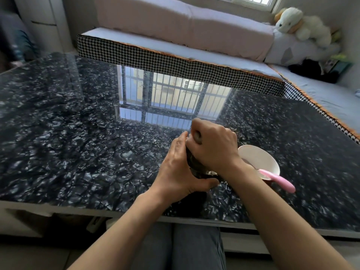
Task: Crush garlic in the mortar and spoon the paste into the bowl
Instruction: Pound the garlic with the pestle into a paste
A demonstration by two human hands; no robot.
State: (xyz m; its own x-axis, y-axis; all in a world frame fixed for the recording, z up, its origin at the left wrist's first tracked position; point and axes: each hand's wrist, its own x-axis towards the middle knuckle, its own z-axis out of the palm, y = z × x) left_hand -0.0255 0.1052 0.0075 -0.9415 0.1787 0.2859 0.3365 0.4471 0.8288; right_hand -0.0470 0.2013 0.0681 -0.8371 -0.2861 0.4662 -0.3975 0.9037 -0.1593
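Note:
A dark stone mortar (195, 166) stands near the front edge of the glossy black table (78, 143), mostly hidden by my hands. My left hand (179, 168) wraps around its left side. My right hand (213, 147) is closed on the grey pestle (198, 135), whose top pokes out above my fist; its lower end goes down into the mortar. The garlic inside is hidden. Just right of the mortar sits a white bowl (259, 158), tilted toward me. A spoon with a pink handle (278, 180) rests against the bowl's near rim.
A low bench with a houndstooth edge (175, 59) runs along the table's far and right sides. A pink cushion and a white plush toy (300, 24) lie behind it. My knees sit under the table's front edge (116, 213).

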